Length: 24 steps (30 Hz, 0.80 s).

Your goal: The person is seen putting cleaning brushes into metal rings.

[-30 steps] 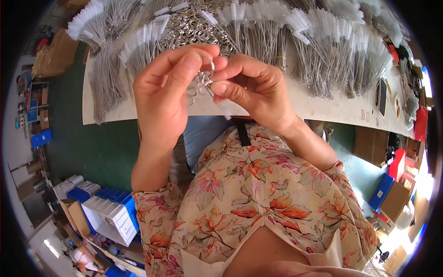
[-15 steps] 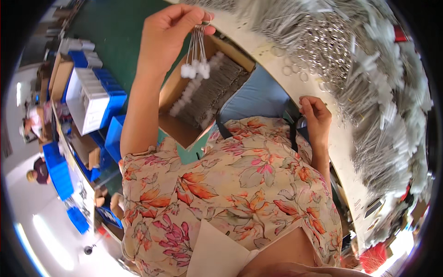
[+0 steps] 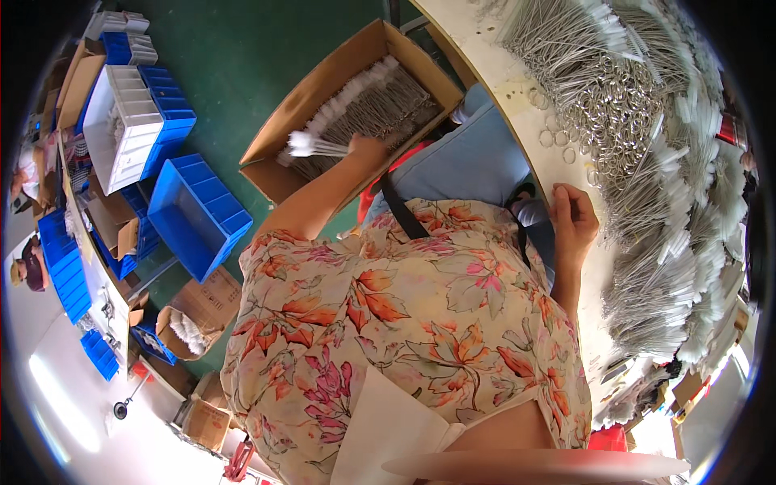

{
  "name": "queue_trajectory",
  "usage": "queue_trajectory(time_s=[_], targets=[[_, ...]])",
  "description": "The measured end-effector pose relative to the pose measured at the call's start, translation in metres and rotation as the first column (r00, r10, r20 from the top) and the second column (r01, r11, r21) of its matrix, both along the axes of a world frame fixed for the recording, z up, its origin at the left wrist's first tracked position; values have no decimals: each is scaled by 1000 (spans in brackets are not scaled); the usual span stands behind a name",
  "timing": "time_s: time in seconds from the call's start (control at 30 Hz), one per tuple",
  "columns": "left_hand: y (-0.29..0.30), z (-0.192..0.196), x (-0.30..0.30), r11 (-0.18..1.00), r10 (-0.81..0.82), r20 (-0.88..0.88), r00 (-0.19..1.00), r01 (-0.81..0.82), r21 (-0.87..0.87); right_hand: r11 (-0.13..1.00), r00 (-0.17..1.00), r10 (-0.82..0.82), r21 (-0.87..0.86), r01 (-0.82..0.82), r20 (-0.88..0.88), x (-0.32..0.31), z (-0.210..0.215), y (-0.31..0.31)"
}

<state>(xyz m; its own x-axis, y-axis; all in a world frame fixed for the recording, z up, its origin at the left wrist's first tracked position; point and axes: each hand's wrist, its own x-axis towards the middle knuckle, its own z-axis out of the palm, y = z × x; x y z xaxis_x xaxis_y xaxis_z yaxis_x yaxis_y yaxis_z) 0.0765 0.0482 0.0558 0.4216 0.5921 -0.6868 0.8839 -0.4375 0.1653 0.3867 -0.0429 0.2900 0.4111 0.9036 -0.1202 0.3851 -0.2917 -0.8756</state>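
My left hand (image 3: 368,153) is down inside a cardboard box (image 3: 271,121), closed around the wire stems of a small bunch of brushes with white bristle tips (image 3: 303,145). Beneath the bunch lie rows of similar brushes (image 3: 380,101), white tips to one side and grey wire stems to the other. The ring seen earlier on the bunch is hidden by my hand. My right hand (image 3: 575,218) rests at the edge of the pale table (image 3: 529,137), its fingers loosely curled and apart, with nothing visible in them. Loose metal split rings (image 3: 562,137) lie a little beyond it.
A large heap of wire brushes (image 3: 647,299) covers the table's right side, around a pile of metal rings (image 3: 618,109). On my left stand a blue bin (image 3: 198,214), a white bin (image 3: 125,125) and an open carton with white-tipped pieces (image 3: 214,303). Other people are farther left.
My left hand has gone from above the box down into it, carrying the bunch onto the rows. My right hand stays by the table edge. The whole view has shifted somewhat.
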Motion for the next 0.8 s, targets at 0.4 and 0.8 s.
queue_trajectory(time_s=[0.4,0.8], targets=[[-34,-55,-50,882,427,-111,898,-440,-169,995,996,6,97,-15,87,7,1,4],[176,374,53,901,392,790,472,-26,-433,971,945,229,123,-205,-233,16,59,-14]])
